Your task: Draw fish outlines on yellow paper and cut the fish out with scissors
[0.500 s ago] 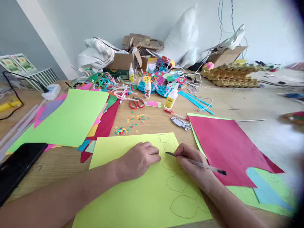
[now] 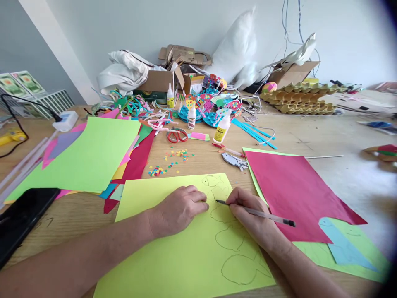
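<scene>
A yellow-green paper sheet [image 2: 173, 256] lies in front of me on the wooden table, with several fish outlines [image 2: 235, 240] drawn down its right side. My right hand [image 2: 251, 219] grips a thin pen [image 2: 263, 215], whose tip touches the sheet among the outlines. My left hand [image 2: 178, 209] rests on the paper just left of the pen tip, fingers curled down against the sheet and holding nothing.
A red sheet [image 2: 288, 194] lies to the right over green and blue paper. A stack of coloured paper [image 2: 89, 157] and a black phone [image 2: 21, 219] sit left. Behind are red scissors [image 2: 176, 135], glue bottles [image 2: 222, 128], confetti dots [image 2: 167, 161], a paper fish cutout [image 2: 234, 160] and boxes.
The pen tip has shifted very slightly on the sheet. Both hands stay in nearly the same place; the view has moved a little.
</scene>
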Demonstrator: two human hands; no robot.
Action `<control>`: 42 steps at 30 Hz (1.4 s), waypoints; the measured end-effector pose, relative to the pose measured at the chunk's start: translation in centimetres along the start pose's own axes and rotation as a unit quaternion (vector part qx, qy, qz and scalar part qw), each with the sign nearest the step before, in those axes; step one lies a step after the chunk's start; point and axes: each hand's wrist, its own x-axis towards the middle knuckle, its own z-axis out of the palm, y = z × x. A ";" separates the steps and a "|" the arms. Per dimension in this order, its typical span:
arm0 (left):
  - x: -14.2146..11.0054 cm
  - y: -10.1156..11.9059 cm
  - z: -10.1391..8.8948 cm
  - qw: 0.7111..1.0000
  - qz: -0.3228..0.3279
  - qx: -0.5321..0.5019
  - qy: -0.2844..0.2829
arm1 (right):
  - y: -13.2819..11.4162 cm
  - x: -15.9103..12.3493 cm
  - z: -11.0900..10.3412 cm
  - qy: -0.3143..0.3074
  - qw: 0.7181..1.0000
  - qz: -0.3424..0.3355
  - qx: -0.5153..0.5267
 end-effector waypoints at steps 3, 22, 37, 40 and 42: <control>0.0 0.0 0.0 1.000 0.001 0.001 0.000 | 0.0 0.0 -0.1 -0.001 1.000 0.003 0.000; 0.1 0.2 -0.1 1.000 0.000 0.025 -0.011 | 0.1 0.1 0.4 0.026 1.000 0.004 -0.003; 0.1 0.2 -0.1 1.000 -0.004 0.026 -0.013 | -0.6 0.3 0.5 0.023 0.998 -0.016 -0.059; 0.1 0.2 -0.2 1.000 -0.003 0.025 -0.016 | -0.6 0.3 0.5 0.019 0.998 -0.014 -0.057; 0.1 0.2 -0.2 1.000 -0.002 0.023 -0.019 | -0.7 0.3 0.5 0.018 0.998 -0.015 -0.053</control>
